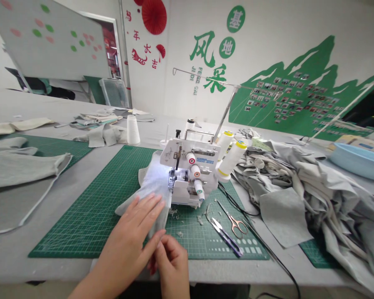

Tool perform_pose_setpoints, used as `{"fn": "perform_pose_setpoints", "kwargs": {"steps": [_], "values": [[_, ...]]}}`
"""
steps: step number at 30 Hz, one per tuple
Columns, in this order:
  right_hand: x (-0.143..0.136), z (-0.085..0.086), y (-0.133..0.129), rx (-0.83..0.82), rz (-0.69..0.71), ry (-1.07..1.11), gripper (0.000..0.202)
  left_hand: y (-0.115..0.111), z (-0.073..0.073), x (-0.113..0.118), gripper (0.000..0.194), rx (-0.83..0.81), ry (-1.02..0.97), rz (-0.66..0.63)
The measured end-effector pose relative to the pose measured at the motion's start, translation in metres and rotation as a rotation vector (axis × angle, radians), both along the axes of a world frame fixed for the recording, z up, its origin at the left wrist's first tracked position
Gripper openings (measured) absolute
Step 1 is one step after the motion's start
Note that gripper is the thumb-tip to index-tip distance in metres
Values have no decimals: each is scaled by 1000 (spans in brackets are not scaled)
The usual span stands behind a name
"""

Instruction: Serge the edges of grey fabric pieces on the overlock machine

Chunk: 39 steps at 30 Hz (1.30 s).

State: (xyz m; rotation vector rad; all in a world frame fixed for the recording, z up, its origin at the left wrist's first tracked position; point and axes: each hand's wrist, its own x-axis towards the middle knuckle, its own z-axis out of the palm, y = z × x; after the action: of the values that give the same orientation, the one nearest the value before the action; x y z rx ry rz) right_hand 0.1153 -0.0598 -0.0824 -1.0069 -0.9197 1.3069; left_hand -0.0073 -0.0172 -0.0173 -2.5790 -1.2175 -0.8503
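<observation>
A piece of light grey fabric (154,182) runs from the lit needle area of a white overlock sewing machine (190,174) towards me. My left hand (137,226) lies on this fabric with its fingers stretched out flat, just in front of the machine. Close by, my right hand (173,261) pinches the near edge of the same fabric, its thumb against the curled fingers. The two hands meet at the left thumb. Part of the fabric is hidden under the left hand.
Thread snips (227,237) and small scissors (233,220) lie on the green cutting mat (81,224) right of the machine. A heap of grey fabric (286,182) and a blue basin (358,160) are further right. Cut fabric (21,182) lies left; a thread cone (132,129) stands behind.
</observation>
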Motion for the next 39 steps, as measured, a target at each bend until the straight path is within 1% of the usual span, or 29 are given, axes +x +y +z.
{"fn": "perform_pose_setpoints", "kwargs": {"steps": [4,10,19,25,28,31,34,36,39], "values": [[2,7,4,-14,5,-4,53,4,1,1,54,4,-8,6],[3,9,8,1,14,-12,54,9,6,2,52,0,2,-8],[8,17,15,24,-27,-52,53,18,8,8,50,19,30,8],[10,18,18,31,-47,-70,52,24,9,8,50,20,28,10],[11,16,20,35,-55,-60,49,18,10,5,47,38,14,-24],[12,15,21,38,-60,-46,43,3,10,1,44,61,-10,-89],[13,17,24,62,-59,-41,37,-10,7,-1,46,61,5,-144],[14,19,26,72,-59,-41,35,-13,3,-1,49,51,13,-146],[13,23,29,71,-65,-44,34,-10,-1,-2,49,46,0,-137]]}}
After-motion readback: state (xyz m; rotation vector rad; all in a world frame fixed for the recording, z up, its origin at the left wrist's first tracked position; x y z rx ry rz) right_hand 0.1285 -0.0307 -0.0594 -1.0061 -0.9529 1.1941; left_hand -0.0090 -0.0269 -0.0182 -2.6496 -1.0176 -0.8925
